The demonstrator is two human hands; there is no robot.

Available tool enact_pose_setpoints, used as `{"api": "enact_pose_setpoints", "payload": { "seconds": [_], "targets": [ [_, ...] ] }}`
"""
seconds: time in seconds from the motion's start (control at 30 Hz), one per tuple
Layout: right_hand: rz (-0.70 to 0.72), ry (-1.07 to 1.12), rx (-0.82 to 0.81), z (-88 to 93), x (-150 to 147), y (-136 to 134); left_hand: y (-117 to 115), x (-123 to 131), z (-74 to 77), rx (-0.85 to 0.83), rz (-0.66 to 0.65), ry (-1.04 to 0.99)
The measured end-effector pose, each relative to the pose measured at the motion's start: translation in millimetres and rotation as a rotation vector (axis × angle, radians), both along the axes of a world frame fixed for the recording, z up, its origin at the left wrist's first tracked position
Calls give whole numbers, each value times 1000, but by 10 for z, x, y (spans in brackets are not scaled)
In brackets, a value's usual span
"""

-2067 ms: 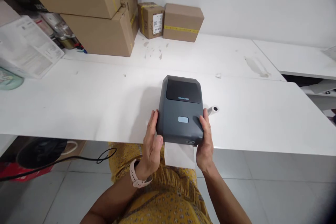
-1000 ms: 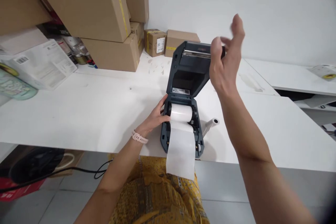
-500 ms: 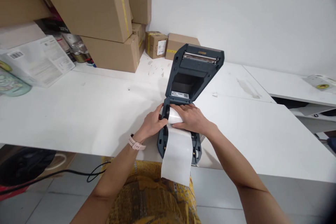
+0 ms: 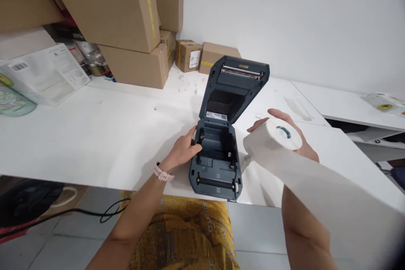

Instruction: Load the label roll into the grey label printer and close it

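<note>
A dark grey label printer [image 4: 218, 156] stands at the table's front edge with its lid [image 4: 236, 88] tilted up. Its roll bay shows no roll, and a black roller [image 4: 216, 182] lies across the front. My left hand [image 4: 182, 148] grips the printer's left side, thumb over the rim. To the right of the printer, my right hand [image 4: 303, 145] is wrapped round a white label roll [image 4: 264, 141] held above the table. A long unwound strip [image 4: 341, 202] of it trails toward the lower right, covering part of my forearm.
Cardboard boxes [image 4: 126, 65] are stacked at the back left, with two smaller boxes [image 4: 218, 52] against the wall. A white carton [image 4: 47, 74] stands at the far left. Open shelves [image 4: 373, 135] lie to the right, and a black cable [image 4: 79, 207] hangs below the table.
My right hand has lifted the label roll out of the printer and carried it to the right, its strip swinging along. My left hand has stayed on the printer's side.
</note>
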State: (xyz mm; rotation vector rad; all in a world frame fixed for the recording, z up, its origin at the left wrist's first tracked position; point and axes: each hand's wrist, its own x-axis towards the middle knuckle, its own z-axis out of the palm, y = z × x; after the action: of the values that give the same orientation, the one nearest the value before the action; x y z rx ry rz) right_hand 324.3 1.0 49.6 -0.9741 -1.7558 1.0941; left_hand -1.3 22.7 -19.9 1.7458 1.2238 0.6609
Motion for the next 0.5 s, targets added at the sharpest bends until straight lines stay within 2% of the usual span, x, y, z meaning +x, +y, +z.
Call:
{"api": "enact_pose_setpoints", "payload": {
  "seconds": [0.1, 0.17, 0.3, 0.5],
  "targets": [
    [-252, -124, -41, -119, 112, -57, 5, 3, -2, 10, 2, -4],
    [-324, -213, -54, -243, 159, -7, 13, 4, -16, 12, 3, -8],
    [-345, -293, -80, -449, 201, 148, 22, 3, -43, 17, 1, -31],
    [-292, -302, -32, -462, 99, 291, 25, 1, -56, 15, 3, -46]
  ]
}}
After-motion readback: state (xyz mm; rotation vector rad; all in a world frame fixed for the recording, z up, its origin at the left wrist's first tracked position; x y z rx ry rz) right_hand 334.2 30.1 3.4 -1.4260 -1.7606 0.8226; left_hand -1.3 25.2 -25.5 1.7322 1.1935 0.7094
